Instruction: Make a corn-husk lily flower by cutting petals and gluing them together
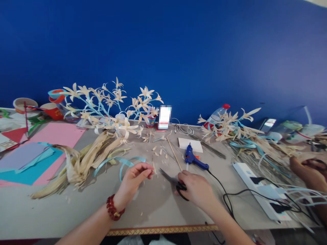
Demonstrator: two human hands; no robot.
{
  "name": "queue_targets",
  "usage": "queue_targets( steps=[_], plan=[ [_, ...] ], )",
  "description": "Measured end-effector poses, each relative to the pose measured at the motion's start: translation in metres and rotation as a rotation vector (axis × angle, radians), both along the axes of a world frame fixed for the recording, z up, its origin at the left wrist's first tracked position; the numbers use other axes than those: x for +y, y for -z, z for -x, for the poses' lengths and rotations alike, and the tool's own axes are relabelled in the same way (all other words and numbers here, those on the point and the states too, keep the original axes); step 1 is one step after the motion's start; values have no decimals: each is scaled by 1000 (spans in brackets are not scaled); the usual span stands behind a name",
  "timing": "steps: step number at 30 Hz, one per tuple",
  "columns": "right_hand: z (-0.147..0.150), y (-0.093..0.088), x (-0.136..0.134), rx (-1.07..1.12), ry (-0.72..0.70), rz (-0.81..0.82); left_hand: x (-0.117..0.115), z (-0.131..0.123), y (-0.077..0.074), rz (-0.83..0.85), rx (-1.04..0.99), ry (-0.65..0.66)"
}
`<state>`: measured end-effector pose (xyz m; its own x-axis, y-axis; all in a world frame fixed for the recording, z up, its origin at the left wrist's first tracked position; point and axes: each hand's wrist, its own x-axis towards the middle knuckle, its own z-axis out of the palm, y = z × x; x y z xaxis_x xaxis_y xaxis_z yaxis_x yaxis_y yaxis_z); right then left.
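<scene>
My left hand [134, 178], with a red bead bracelet on the wrist, pinches a small pale strip of dried husk [154, 168] above the grey table [158, 207]. My right hand [195, 189] is closed round the black handles of a pair of scissors [168, 177], whose blades point left toward the strip. A heap of dried corn husks [87, 158] lies left of my left hand. A blue glue gun [194, 159] rests just beyond my right hand, with a thin wooden stick [174, 153] beside it.
Husk flowers on pale blue stems [112, 102] stand at the back; more lie at the right [230, 126]. Coloured paper sheets [38, 153] cover the left. A white power strip [258, 190] with black cables sits right. Another person's hand [306, 172] works at the right edge.
</scene>
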<state>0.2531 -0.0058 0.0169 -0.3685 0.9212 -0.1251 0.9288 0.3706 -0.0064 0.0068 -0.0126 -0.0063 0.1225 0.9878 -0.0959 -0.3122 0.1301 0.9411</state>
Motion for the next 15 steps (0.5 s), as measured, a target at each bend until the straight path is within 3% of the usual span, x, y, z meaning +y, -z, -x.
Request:
queue_targets(
  steps=[8, 11, 15],
  plan=[
    [-8, -22, 19, 153, -153, 229, 1, -2, -3, -10, -77, -18],
    [8, -29, 21, 447, -162, 266, 1, -4, -4, -31, -32, -25],
    [50, -20, 20, 870, -55, 144, 0, -5, -3, -45, 32, -30]
  ],
)
